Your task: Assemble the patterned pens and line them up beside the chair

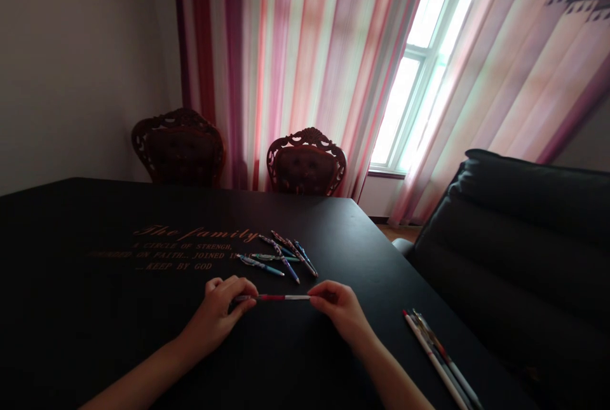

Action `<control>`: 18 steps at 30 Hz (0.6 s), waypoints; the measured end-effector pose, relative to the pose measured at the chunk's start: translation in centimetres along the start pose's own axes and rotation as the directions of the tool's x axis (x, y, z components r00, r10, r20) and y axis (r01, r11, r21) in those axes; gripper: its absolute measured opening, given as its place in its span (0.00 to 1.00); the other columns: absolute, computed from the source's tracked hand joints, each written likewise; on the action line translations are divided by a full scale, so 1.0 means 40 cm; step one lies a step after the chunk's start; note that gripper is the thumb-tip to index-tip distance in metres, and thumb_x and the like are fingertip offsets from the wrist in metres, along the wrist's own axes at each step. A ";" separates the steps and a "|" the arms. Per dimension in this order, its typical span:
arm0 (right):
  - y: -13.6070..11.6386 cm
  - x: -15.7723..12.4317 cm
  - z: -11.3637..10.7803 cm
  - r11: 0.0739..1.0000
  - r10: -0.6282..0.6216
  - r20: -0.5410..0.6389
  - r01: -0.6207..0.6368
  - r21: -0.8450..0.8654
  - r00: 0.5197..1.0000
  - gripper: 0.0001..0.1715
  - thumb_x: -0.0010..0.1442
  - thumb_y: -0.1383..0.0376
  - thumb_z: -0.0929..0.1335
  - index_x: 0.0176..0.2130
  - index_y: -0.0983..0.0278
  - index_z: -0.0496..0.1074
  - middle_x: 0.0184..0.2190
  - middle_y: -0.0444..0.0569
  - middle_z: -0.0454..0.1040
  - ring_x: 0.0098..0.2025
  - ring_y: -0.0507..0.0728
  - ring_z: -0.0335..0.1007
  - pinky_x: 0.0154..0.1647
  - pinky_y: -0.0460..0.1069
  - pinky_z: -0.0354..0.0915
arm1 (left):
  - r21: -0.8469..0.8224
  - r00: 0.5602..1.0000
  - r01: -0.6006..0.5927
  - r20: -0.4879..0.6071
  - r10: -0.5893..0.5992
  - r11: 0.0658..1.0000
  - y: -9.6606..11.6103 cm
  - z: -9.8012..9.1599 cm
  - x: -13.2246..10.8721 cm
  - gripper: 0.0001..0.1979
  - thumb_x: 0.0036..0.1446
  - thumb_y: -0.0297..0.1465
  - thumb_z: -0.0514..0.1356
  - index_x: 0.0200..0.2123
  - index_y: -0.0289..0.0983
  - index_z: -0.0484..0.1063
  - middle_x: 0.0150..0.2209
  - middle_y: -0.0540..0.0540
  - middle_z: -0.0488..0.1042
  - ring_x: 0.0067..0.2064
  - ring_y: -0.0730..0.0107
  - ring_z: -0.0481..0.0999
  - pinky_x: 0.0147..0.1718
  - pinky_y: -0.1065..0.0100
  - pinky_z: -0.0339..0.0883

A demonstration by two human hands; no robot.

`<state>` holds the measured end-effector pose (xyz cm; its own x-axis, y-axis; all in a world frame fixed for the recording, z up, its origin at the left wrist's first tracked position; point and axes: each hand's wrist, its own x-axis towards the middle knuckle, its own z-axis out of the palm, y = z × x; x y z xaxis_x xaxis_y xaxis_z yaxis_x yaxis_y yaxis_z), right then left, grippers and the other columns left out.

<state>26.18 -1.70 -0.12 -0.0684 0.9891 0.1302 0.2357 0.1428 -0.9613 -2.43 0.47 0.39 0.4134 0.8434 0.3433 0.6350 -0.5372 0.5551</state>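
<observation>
One slim pen [286,297], red and white along its middle, held level between two hands — the left hand [225,305] gripping its darker end, the right hand [339,309] pinching the white tip — above a black desk [95,327] with printed lettering [183,248]. Beyond them, one loose cluster of patterned pens [281,256], some crossing; at the desk's right side, one group of longer pens [441,359], side by side. Background: two carved chairs [180,149], striped curtains [295,67], one bright window [405,92], and one black padded seat [519,238] at right.
</observation>
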 end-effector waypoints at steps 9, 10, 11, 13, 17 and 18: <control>-0.046 -0.031 0.036 0.994 -0.078 -0.024 0.076 -0.075 0.997 0.08 0.50 0.66 0.74 0.34 0.64 0.78 0.29 0.46 0.76 0.31 0.55 0.68 0.34 0.48 0.62 | -0.059 0.998 -0.022 0.061 0.025 0.998 0.060 -0.003 -0.012 0.05 0.60 0.35 0.59 0.38 0.45 0.74 0.36 0.52 0.78 0.38 0.63 0.73 0.45 0.59 0.52; -0.049 -0.034 0.040 0.992 -0.082 -0.033 0.078 -0.102 0.996 0.06 0.50 0.66 0.74 0.33 0.64 0.78 0.28 0.46 0.76 0.31 0.55 0.68 0.33 0.48 0.62 | -0.064 0.998 -0.021 0.057 0.025 0.998 0.064 -0.002 -0.013 0.05 0.60 0.35 0.59 0.38 0.44 0.74 0.36 0.52 0.78 0.38 0.63 0.73 0.46 0.59 0.52; -0.050 -0.035 0.042 0.988 -0.089 -0.041 0.083 -0.132 0.995 0.05 0.51 0.66 0.73 0.32 0.64 0.78 0.28 0.46 0.76 0.31 0.55 0.68 0.33 0.47 0.62 | -0.067 0.998 -0.018 0.053 0.022 0.998 0.067 -0.001 -0.013 0.05 0.60 0.36 0.59 0.37 0.44 0.74 0.35 0.51 0.78 0.38 0.63 0.73 0.45 0.59 0.52; -0.052 -0.037 0.045 0.976 -0.113 -0.052 0.101 -0.191 0.992 0.04 0.53 0.66 0.72 0.32 0.64 0.78 0.27 0.45 0.76 0.30 0.54 0.68 0.33 0.47 0.61 | -0.072 0.999 -0.015 0.046 0.018 0.997 0.069 0.000 -0.014 0.06 0.60 0.36 0.59 0.37 0.44 0.75 0.35 0.51 0.78 0.37 0.63 0.73 0.45 0.59 0.52; -0.047 -0.038 0.051 0.935 -0.173 -0.038 0.152 -0.322 0.984 0.13 0.61 0.61 0.67 0.27 0.65 0.74 0.24 0.44 0.72 0.28 0.53 0.66 0.30 0.46 0.58 | -0.060 0.998 -0.052 0.036 0.054 0.997 0.067 0.002 -0.016 0.05 0.60 0.35 0.60 0.37 0.44 0.75 0.35 0.51 0.78 0.37 0.63 0.73 0.45 0.60 0.51; -0.044 -0.039 0.053 0.923 -0.181 -0.023 0.162 -0.349 0.983 0.17 0.63 0.60 0.65 0.25 0.65 0.72 0.23 0.44 0.71 0.27 0.52 0.66 0.30 0.46 0.57 | -0.054 0.997 -0.065 0.035 0.067 0.996 0.066 0.003 -0.018 0.04 0.60 0.34 0.60 0.37 0.44 0.74 0.35 0.51 0.78 0.37 0.64 0.73 0.45 0.60 0.50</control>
<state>23.82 -3.58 0.87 -0.0878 0.9475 0.3073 0.5449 0.3040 -0.7815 -0.97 -1.53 1.53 0.4778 0.8045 0.3528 0.5704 -0.5895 0.5719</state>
